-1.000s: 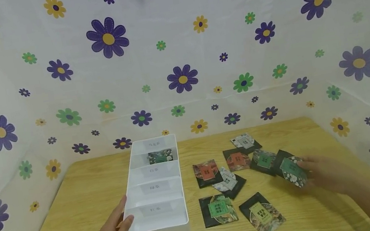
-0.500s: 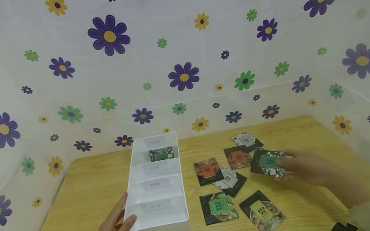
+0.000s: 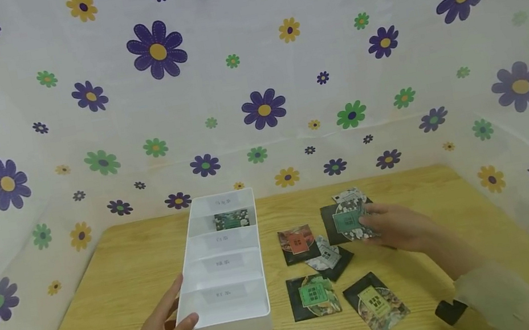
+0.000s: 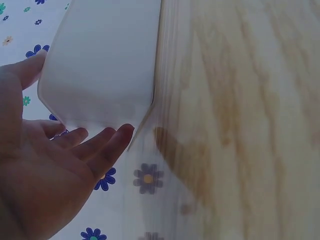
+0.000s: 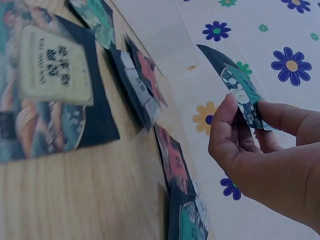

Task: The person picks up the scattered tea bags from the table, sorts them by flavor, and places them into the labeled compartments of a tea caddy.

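green-labelled packet (image 3: 345, 222) in right hand (image 3: 401, 225)

The left hand (image 3: 158, 329) and the right hand (image 3: 398, 224) are bare. A pale, creamy sleeve (image 3: 503, 294) covers partly the right forearm (image 3: 447, 251). Beside it shows a small black piece (image 3: 450, 312).
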A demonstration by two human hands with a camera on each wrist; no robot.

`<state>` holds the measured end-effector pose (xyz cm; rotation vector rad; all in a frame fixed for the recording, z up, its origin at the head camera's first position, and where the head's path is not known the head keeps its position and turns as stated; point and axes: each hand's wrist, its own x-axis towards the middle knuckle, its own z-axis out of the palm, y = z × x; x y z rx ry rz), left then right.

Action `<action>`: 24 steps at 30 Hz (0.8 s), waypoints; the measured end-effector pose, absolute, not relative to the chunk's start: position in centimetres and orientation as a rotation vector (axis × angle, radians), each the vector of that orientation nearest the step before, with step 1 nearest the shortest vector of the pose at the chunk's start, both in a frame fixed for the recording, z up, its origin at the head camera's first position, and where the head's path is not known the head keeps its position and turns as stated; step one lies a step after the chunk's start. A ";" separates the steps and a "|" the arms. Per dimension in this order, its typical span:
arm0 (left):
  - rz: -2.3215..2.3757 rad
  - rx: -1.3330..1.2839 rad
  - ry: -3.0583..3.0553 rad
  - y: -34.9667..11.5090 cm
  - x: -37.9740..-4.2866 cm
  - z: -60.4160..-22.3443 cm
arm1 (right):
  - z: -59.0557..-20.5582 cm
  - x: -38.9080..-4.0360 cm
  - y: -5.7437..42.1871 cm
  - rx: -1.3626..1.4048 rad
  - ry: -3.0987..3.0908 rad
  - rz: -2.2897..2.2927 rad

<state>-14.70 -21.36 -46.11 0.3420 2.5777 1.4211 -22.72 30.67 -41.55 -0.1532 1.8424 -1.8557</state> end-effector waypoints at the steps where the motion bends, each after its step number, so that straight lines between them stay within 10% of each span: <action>1: 1.423 0.351 2.575 -21.4 -14.7 -46.1 | -41.5 -23.1 30.3 -0.147 1.848 -1.855; 24: 1.379 0.345 2.558 -21.4 -14.8 -45.8 | -40.4 -29.9 22.3 -0.120 1.824 -1.956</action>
